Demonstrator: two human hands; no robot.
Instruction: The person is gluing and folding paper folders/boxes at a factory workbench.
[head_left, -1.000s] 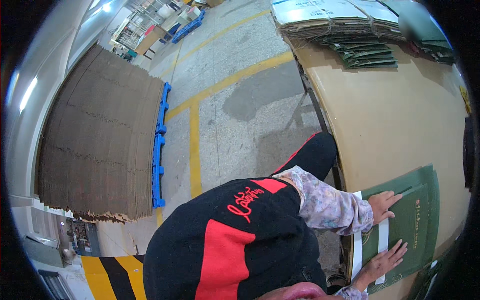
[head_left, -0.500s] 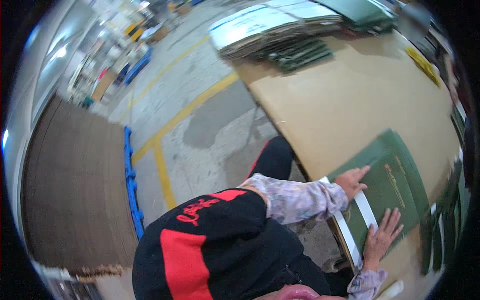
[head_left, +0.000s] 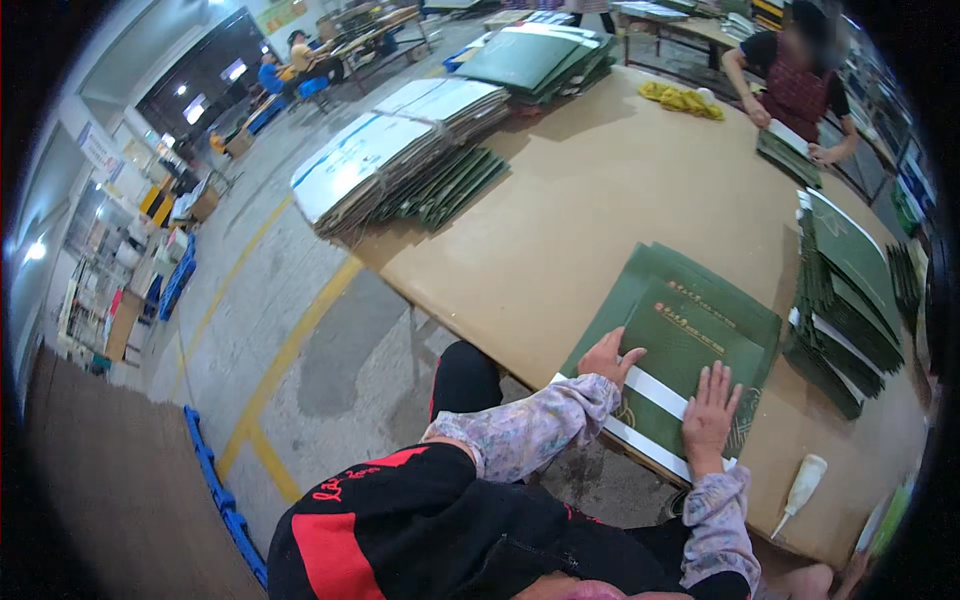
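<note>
Two overlapping flat green paper sheets with gold print lie at the near edge of the table, the upper sheet (head_left: 690, 322) offset toward me from the lower sheet (head_left: 625, 290). White strips run along their near edges. My left hand (head_left: 610, 360) rests on the left side of the upper sheet by its white strip (head_left: 655, 393), thumb spread away from the fingers. Flat on the right end of that strip lies my right hand (head_left: 710, 415), fingers stretched out. Neither hand grips anything.
A white pointed tool (head_left: 803, 485) lies right of my right hand. Folded green stacks (head_left: 845, 300) stand at right. Tied cardboard sheets (head_left: 400, 140) and green sheets (head_left: 530, 60) lie far left on the table (head_left: 560, 215). Across it, a co-worker (head_left: 795, 85) handles green pieces beside yellow cloth (head_left: 682, 100).
The view has swung up and to the right, bringing the co-worker and the right-hand stacks into clearer sight. Both my hands remain on the green sheets, spread as before.
</note>
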